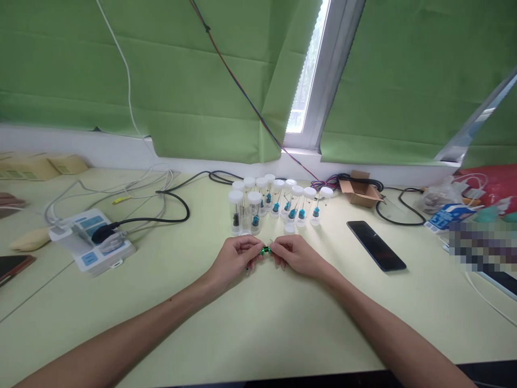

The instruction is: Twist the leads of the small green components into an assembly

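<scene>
Between the fingertips of both hands is a small shiny green and black part point(265, 250), too small to name for certain. My left hand point(239, 254) pinches its left end, and a dark tip shows below those fingers. On the other end my right hand point(294, 254) is closed, with a thin wire-like piece sticking up by the thumb. Just beyond the hands stand several clear tubes with white caps point(254, 213), holding blue or black pieces on thin stems. A loose white cap point(290, 228) sits in front of them, close to my right hand.
A black phone point(376, 245) lies to the right, with an open cardboard box point(361, 191) behind it. On the left is a white power strip point(95, 240) with plugs and trailing cables. Another person's hand point(10, 200) shows at the far left edge. Green blinds point(133, 81) hang behind the table.
</scene>
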Demonstrator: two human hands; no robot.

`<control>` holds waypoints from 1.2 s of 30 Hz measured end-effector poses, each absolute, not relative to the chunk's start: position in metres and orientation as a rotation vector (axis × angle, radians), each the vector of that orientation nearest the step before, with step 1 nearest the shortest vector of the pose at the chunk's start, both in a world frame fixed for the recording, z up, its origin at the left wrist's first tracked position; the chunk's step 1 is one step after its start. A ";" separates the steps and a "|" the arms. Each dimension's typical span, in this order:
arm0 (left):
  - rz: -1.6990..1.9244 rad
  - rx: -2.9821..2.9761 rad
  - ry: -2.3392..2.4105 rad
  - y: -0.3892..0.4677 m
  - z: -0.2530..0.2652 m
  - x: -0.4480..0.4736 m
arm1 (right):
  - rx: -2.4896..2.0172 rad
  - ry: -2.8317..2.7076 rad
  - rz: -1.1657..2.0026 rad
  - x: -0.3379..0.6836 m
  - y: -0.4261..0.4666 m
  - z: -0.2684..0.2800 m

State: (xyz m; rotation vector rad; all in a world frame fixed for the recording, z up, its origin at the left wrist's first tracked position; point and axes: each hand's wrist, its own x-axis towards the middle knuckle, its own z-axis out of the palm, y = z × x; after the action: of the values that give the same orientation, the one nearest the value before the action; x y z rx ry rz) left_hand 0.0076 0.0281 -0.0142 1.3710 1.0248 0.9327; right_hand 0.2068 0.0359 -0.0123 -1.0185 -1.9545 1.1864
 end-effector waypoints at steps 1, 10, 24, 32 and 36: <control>0.934 1.365 1.023 0.028 -0.014 0.008 | -1.010 -1.943 1.196 0.207 0.036 -0.013; 0.967 1.344 1.029 0.030 -0.016 0.007 | -0.913 -1.859 1.181 0.210 0.038 -0.017; 0.948 1.364 1.033 0.028 -0.016 0.008 | -0.916 -1.839 1.213 0.207 0.037 -0.018; 0.935 1.390 1.018 0.026 -0.012 0.009 | -0.952 -1.861 1.231 0.206 0.036 -0.016; 0.917 1.427 1.014 0.026 -0.012 0.009 | -0.938 -1.867 1.238 0.206 0.036 -0.018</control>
State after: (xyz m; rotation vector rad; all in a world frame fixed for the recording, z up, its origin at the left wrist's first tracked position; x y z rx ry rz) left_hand 0.0093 0.0257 -0.0119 1.4271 1.0141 0.9174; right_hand 0.2057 0.0362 -0.0178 -0.9379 -1.8668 1.2378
